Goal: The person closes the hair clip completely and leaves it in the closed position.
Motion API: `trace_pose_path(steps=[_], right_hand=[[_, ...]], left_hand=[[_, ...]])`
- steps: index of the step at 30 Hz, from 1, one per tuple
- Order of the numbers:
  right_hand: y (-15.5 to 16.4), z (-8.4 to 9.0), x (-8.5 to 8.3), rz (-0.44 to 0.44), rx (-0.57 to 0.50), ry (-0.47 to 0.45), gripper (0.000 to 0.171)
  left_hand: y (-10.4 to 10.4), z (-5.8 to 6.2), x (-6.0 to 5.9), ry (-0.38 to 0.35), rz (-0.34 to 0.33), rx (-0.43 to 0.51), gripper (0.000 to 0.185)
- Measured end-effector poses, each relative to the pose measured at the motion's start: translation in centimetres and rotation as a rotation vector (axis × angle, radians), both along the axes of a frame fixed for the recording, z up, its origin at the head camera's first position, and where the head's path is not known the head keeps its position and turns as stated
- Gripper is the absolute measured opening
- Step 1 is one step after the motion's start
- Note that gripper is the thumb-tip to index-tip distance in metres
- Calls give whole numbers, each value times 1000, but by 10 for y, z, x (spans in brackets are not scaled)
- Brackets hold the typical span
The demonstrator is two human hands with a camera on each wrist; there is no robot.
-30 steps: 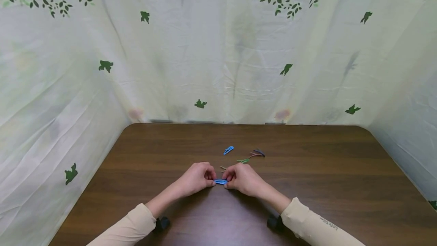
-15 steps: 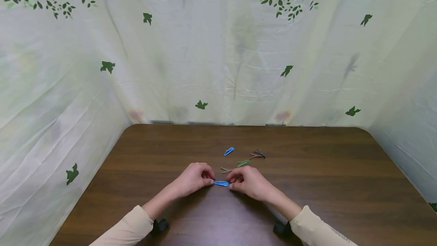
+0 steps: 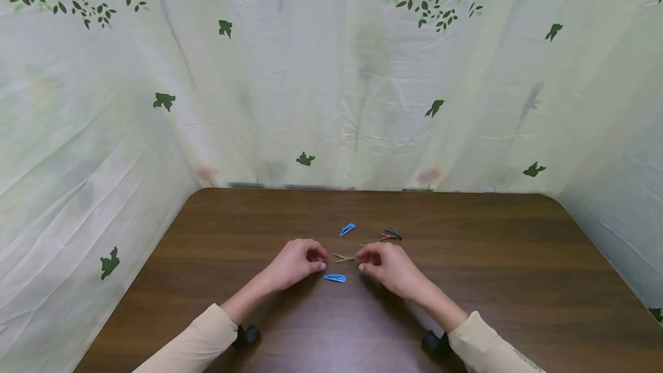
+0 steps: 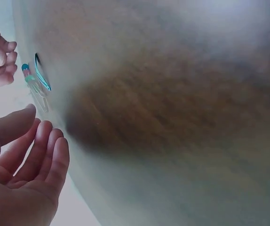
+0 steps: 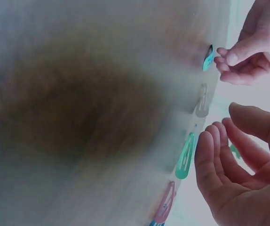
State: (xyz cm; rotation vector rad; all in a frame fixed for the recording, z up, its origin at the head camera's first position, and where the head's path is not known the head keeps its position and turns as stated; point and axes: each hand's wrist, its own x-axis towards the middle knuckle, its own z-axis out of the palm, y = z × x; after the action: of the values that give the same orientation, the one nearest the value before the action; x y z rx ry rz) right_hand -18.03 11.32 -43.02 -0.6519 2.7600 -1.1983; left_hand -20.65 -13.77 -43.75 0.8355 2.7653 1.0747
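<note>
Left hand: the left hand [image 3: 296, 261] is seen loosely curled and empty, resting on the table [image 3: 518, 281] just left of the near blue clip [image 3: 335, 277]; nothing is held in it.
Right hand: the right hand [image 3: 385, 263] is hovered just right of the beige clip [image 3: 344, 258], fingers relaxed and apart in the wrist view, nothing gripped.
Near blue clip: laid flat on the table between the two hands, touched by neither.
Other clips: a green clip [image 5: 186, 155] is half hidden behind the right hand; a second blue clip [image 3: 347, 229] and a dark clip [image 3: 392, 233] are set farther back.
Risk: the beige clip is thin and flat on smooth wood, so it could be slid away or pushed into its neighbours if pinched from above.
Risk two: the near blue clip could be nudged by either wrist.
</note>
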Motion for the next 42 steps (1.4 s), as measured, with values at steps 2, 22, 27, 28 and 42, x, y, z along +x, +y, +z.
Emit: trace_pose_path(steps=[2,22,27,28,42], right_hand=[[-1,-1,-2,-7,18,21,17],[-14,-7,-27,65,44,11,15],[-14,-8,-32,74,47,12,14],[-14,-9,-33,73,49,12,13],[-16,-11,-37,73,73,30,5]], left_hand=[[1,-1,-3,-16,3,9,9],[-1,-6,-28,-172,-31,82,14],[-1,-6,-29,-197,-38,88,16],[-1,-6,-28,-197,-38,90,16],[-1,-6,-25,-192,-50,82,16]])
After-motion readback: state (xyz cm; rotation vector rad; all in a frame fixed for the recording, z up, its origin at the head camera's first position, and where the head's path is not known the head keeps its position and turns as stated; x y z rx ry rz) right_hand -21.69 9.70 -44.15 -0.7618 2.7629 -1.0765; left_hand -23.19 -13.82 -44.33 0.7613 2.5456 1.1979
